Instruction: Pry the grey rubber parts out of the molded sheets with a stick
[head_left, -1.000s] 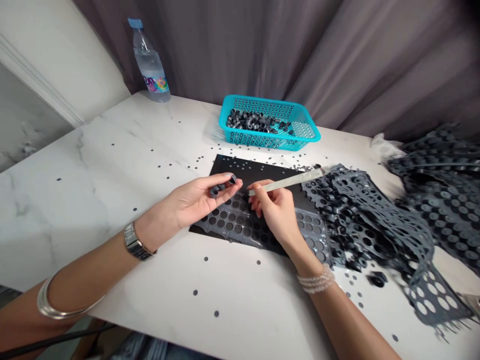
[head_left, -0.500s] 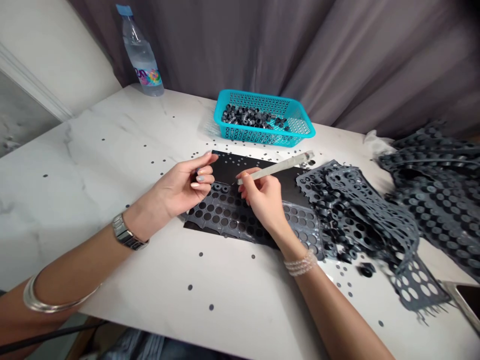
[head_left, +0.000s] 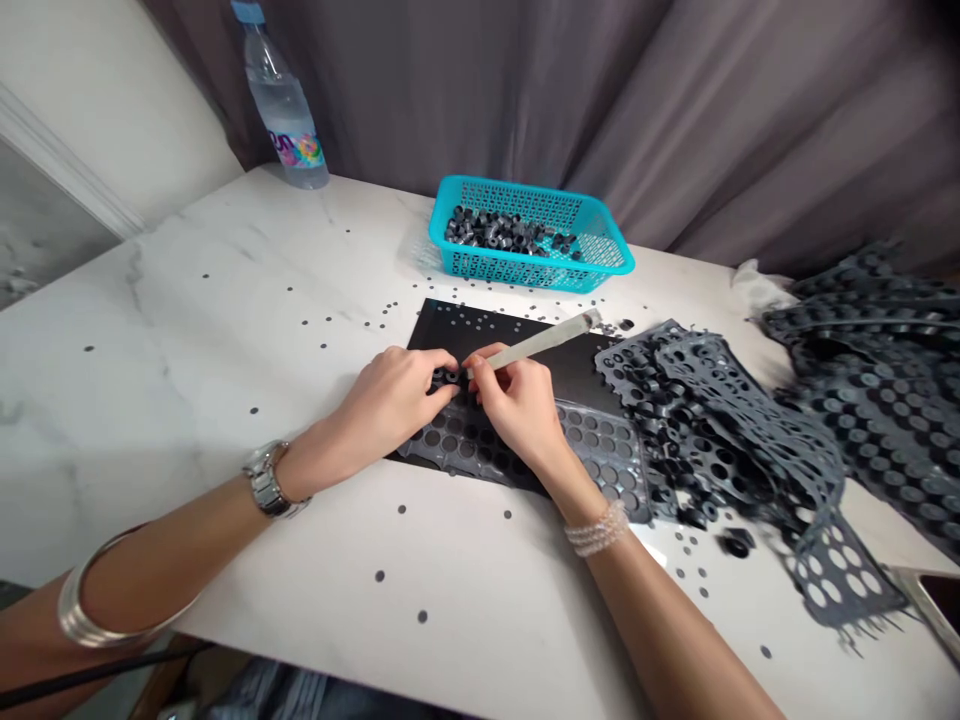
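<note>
Left hand (head_left: 390, 402) extends in low from the side, back upward, its thumb and forefinger apart beside small black rings (head_left: 451, 378); whether it grips any of them is unclear. The right hand (head_left: 517, 405) is pinched around a pale, stick-like tool (head_left: 544, 339), which slants up and away, its near end at the rings. Both forearms angle inward, and the fingertips nearly meet over a glossy dark sheet (head_left: 600, 436) with rows of circles, lying on a flat black board (head_left: 577, 372). The white, marble-patterned table (head_left: 315, 590) spreads around them, dotted with little dark discs (head_left: 422, 617); behind hang folds of grey-purple curtain (head_left: 420, 90), with a blue-capped plastic bottle (head_left: 285, 112) (its label brightly coloured) standing before it. Beyond the board sits a turquoise latticed basket (head_left: 517, 270) holding short, hollow black pieces (head_left: 495, 233). To the right, perforated grey-black sheets (head_left: 757, 420) sprawl in a rumpled heap.
</note>
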